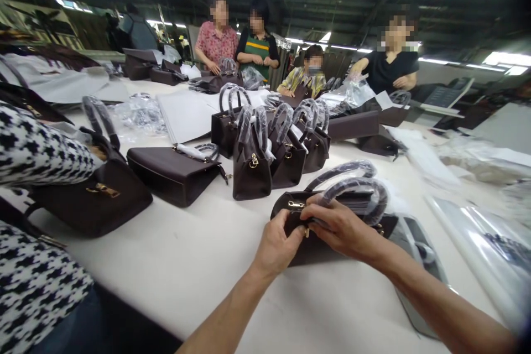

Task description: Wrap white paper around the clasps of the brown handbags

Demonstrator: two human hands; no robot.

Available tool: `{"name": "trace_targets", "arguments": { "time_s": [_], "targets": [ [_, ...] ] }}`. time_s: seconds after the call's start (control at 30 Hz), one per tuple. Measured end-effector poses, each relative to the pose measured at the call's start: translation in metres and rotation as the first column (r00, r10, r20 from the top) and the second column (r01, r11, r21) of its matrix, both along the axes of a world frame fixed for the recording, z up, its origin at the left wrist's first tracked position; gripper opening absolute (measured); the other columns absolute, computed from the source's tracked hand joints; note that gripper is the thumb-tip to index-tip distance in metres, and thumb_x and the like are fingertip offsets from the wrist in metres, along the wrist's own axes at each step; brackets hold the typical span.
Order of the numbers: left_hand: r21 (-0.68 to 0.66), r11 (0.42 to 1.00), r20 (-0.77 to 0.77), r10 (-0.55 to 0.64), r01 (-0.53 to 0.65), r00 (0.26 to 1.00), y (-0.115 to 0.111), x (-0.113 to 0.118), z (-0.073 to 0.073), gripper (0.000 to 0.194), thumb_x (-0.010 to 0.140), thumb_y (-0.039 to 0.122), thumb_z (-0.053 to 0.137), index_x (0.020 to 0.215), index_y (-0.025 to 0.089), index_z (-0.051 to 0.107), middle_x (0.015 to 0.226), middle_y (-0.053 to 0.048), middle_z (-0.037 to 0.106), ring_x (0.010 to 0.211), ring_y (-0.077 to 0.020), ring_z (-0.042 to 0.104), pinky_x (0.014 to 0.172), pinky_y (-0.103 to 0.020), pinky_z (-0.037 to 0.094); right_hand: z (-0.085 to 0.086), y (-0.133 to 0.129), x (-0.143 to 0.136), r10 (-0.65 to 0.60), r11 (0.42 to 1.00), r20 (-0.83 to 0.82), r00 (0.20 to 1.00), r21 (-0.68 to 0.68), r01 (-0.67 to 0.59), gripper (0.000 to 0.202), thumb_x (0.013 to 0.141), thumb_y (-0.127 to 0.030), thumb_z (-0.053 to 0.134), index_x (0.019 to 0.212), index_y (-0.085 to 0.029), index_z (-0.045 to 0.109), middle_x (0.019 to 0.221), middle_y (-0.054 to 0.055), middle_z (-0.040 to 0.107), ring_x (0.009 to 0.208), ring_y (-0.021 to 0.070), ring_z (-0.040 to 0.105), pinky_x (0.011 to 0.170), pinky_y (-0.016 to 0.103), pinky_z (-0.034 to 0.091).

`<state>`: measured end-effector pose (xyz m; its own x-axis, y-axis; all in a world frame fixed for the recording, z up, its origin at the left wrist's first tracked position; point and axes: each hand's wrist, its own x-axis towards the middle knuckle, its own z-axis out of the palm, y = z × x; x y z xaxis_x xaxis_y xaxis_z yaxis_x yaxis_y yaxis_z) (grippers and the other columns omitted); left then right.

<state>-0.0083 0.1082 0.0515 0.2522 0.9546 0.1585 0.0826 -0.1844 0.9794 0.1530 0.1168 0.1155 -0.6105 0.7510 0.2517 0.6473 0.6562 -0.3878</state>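
Note:
A dark brown handbag (319,251) rests on the white table in front of me, its two handles wrapped in clear plastic. My left hand (277,243) grips the near left end of the bag, thumb and fingers pinching its edge just below a gold zipper pull (295,204). Close beside it, my right hand (338,227) is closed on the upper edge of the same bag, under the wrapped handles. A small gold fitting (307,231) shows between the two hands. The fingertips of both hands are partly hidden against the dark material.
Several upright handbags (252,174) stand behind; another bag (170,174) lies to the left. A person in a houndstooth sleeve (45,149) handles a bag at far left. A grey tray-like object (418,276) and plastic sheets (477,249) lie right. Other people work across the table (199,271).

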Motion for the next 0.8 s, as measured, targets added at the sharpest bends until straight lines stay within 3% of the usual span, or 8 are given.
{"name": "trace_targets", "arguments": {
  "time_s": [0.13, 0.33, 0.43, 0.6, 0.8],
  "targets": [
    [-0.022, 1.000, 0.050, 0.020, -0.019, 0.999, -0.0051, 0.0028, -0.0020, 0.018, 0.077, 0.023, 0.053, 0.094, 0.017, 0.052, 0.088, -0.001, 0.059, 0.083, -0.0147, 0.054, 0.075, -0.024, 0.042, -0.0034, -0.0039, 0.0023, 0.028, 0.998, -0.011, 1.000, 0.065, -0.027, 0.025, 0.076, -0.005, 0.046, 0.094, -0.019, 0.054, 0.098, 0.007, 0.052, 0.091, 0.0177, 0.049, 0.078, 0.032, 0.045],
    [-0.039, 0.998, 0.125, -0.048, 0.053, 0.991, -0.0058, -0.0012, -0.0064, 0.024, 0.079, 0.031, 0.053, 0.097, 0.016, 0.056, 0.088, -0.003, 0.060, 0.082, -0.0151, 0.053, 0.074, -0.024, 0.042, 0.0024, -0.0051, 0.0034, 0.039, 0.999, 0.013, 0.999, -0.009, -0.039, 0.028, 0.075, -0.004, 0.049, 0.097, -0.020, 0.054, 0.101, 0.007, 0.049, 0.094, 0.0173, 0.047, 0.082, 0.031, 0.043],
    [-0.010, 0.997, 0.082, -0.074, 0.075, 0.994, -0.0047, -0.0037, -0.0068, 0.025, 0.080, 0.032, 0.052, 0.097, 0.015, 0.057, 0.088, -0.003, 0.060, 0.082, -0.0156, 0.053, 0.074, -0.024, 0.042, 0.0013, -0.0038, 0.0040, 0.021, 1.000, -0.022, 1.000, -0.014, -0.021, 0.024, 0.075, -0.004, 0.051, 0.093, -0.020, 0.054, 0.099, 0.005, 0.050, 0.093, 0.0166, 0.048, 0.081, 0.030, 0.043],
    [0.036, 0.999, -0.059, -0.022, 0.024, 0.998, -0.0062, -0.0025, -0.0052, 0.022, 0.081, 0.033, 0.049, 0.094, 0.016, 0.056, 0.083, -0.003, 0.059, 0.076, -0.0150, 0.053, 0.069, -0.024, 0.042, -0.0028, -0.0013, 0.0057, 0.046, 0.999, -0.049, 0.998, 0.010, -0.046, 0.019, 0.077, -0.005, 0.049, 0.089, -0.019, 0.054, 0.096, 0.005, 0.051, 0.090, 0.0162, 0.048, 0.078, 0.029, 0.044],
    [0.001, 0.999, -0.086, 0.047, -0.047, 0.995, -0.0078, 0.0037, -0.0025, 0.023, 0.080, 0.033, 0.050, 0.097, 0.017, 0.053, 0.086, -0.004, 0.060, 0.079, -0.0170, 0.055, 0.071, -0.026, 0.044, -0.0026, -0.0013, 0.0047, 0.040, 0.998, -0.054, 0.998, 0.045, -0.038, 0.020, 0.078, -0.004, 0.046, 0.090, -0.019, 0.053, 0.093, 0.005, 0.051, 0.088, 0.0158, 0.047, 0.075, 0.027, 0.043]
  ]
}}
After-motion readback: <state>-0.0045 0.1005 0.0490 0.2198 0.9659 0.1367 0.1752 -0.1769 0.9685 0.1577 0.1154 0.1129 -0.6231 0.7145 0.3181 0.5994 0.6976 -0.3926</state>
